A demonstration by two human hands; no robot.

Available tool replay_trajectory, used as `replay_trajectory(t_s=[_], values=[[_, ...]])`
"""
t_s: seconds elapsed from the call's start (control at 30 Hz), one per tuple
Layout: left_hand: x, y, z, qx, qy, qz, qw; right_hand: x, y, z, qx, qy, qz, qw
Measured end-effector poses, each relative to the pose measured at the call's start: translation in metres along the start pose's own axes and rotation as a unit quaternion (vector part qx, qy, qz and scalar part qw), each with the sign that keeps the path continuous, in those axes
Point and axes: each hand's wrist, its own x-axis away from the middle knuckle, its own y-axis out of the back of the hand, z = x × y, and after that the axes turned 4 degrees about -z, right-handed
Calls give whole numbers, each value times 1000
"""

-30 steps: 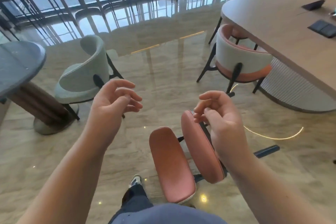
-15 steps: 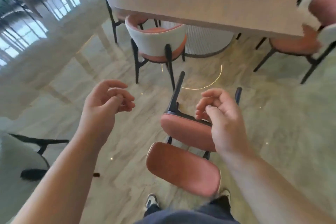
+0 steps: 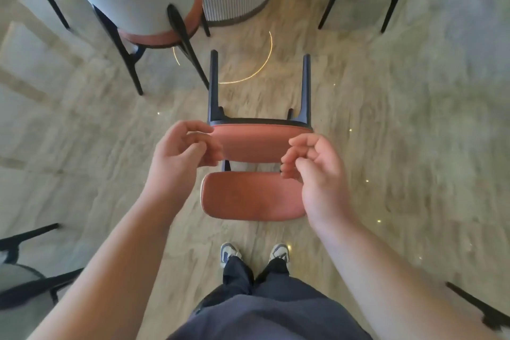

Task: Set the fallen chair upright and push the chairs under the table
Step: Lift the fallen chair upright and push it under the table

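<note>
Chair [image 3: 249, 196] lies on its back just before the feet, legs toward the table; left hand [image 3: 182, 153] and right hand [image 3: 314, 171] half-curled, empty. Risk: one-sided grab twists it on slick floor

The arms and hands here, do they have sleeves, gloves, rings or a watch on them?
No. Both arms are bare as far up as the picture shows, with no sleeve in view. The left hand and the right hand wear no gloves, and I can see no ring, watch or bracelet on either one.
</note>
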Motion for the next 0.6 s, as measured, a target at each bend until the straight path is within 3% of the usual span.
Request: replay_trajectory(t_s=[0.3, 0.6], values=[[-19, -45, 91, -33, 55, -10, 998, -29, 58, -88, 25, -60, -12, 998], [-71, -61, 292, -39, 85, 25, 995, -71, 81, -284, 80, -98, 4, 992]])
